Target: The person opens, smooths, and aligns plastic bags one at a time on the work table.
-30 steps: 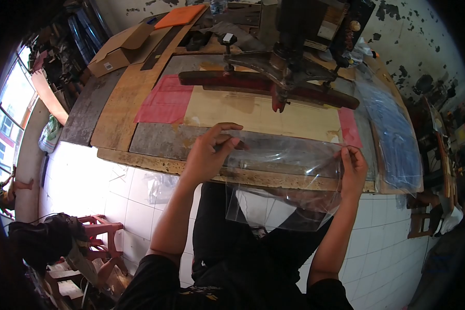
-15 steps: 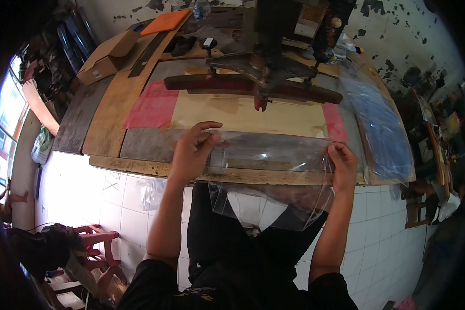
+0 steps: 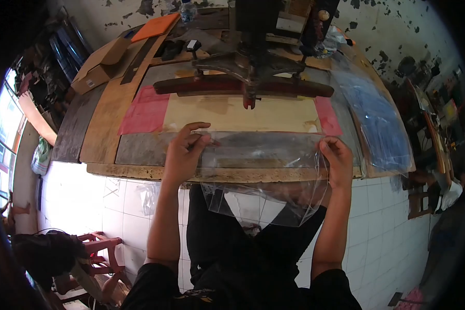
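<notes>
A clear plastic sheet [image 3: 263, 163] with creased sides stretches between my hands and hangs over the table's front edge above my lap. My left hand [image 3: 185, 155] pinches its upper left corner between thumb and fingers, the index finger extended. At the upper right corner, my right hand [image 3: 337, 160] is closed on the plastic. The sheet's far edge lies close to the cream-coloured board [image 3: 237, 113], which has pink strips at both ends. Above that board is the dark red pressing bar [image 3: 217, 87] of a machine.
A clear bluish stack of plastic sheets [image 3: 374, 121] lies to the right. An open cardboard box [image 3: 101, 64] and an orange flat item [image 3: 156, 27] are at the back left. A red stool [image 3: 106, 248] stands on the floor at left, beside another person [image 3: 46, 253].
The camera view has turned slightly, so the table and machine appear a little further left. Both hands keep their hold on the plastic sheet, whose hanging part has shifted slightly.
</notes>
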`<state>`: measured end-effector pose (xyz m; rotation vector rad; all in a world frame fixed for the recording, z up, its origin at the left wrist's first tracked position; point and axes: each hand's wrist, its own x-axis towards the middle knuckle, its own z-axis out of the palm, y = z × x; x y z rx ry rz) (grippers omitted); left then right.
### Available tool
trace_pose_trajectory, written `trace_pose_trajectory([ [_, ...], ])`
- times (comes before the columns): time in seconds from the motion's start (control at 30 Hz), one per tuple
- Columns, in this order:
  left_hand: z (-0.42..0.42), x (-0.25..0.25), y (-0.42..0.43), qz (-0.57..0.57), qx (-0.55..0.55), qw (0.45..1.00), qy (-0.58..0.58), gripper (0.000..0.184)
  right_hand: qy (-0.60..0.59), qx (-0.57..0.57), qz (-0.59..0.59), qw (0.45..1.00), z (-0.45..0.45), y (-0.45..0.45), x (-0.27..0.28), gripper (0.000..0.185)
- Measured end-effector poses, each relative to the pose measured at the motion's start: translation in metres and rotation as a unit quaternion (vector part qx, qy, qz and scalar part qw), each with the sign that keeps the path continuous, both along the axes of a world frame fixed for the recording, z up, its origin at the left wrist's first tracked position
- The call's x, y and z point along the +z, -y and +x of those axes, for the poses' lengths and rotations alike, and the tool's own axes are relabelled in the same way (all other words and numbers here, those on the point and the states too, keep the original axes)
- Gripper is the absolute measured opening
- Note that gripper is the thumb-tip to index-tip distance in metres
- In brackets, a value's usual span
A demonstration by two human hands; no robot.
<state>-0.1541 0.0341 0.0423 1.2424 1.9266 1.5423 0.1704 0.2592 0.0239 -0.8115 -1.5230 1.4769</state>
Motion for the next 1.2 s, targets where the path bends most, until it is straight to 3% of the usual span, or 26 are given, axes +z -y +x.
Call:
trace_pose_trajectory([
  [0.67, -0.005, -0.012, -0.003, 0.035, 0.002, 0.998, 0.047, 0.022, 0.001, -0.013, 0.060, 0.998, -0.002, 0.006, -0.002, 0.018],
  [0.77, 0.002, -0.005, 0.004, 0.031, 0.016, 0.999, 0.004, 0.021, 0.027, -0.049, 0.098, 0.994, -0.004, 0.018, -0.004, 0.019],
  [0.83, 0.014, -0.001, 0.015, -0.100, 0.103, 0.977, -0.157, 0.012, 0.067, -0.063, 0.106, 0.990, 0.000, 0.034, -0.003, 0.019],
  [0.87, 0.020, -0.006, 0.022, -0.099, 0.104, 0.977, -0.157, 0.012, 0.107, -0.077, 0.114, 0.985, 0.003, 0.042, -0.005, 0.018],
  [1.0, 0.043, -0.044, 0.049, 0.031, 0.102, 0.954, -0.280, 0.004, 0.154, -0.108, 0.181, 0.965, 0.015, 0.069, -0.028, 0.015],
  [1.1, 0.050, -0.067, 0.046, 0.087, 0.145, 0.921, -0.352, 0.008, 0.051, -0.102, 0.384, 0.916, 0.014, 0.060, -0.068, 0.018],
  [1.2, 0.052, -0.086, 0.042, 0.125, 0.184, 0.893, -0.391, 0.010, 0.124, -0.117, 0.450, 0.877, 0.015, 0.053, -0.077, 0.016],
])
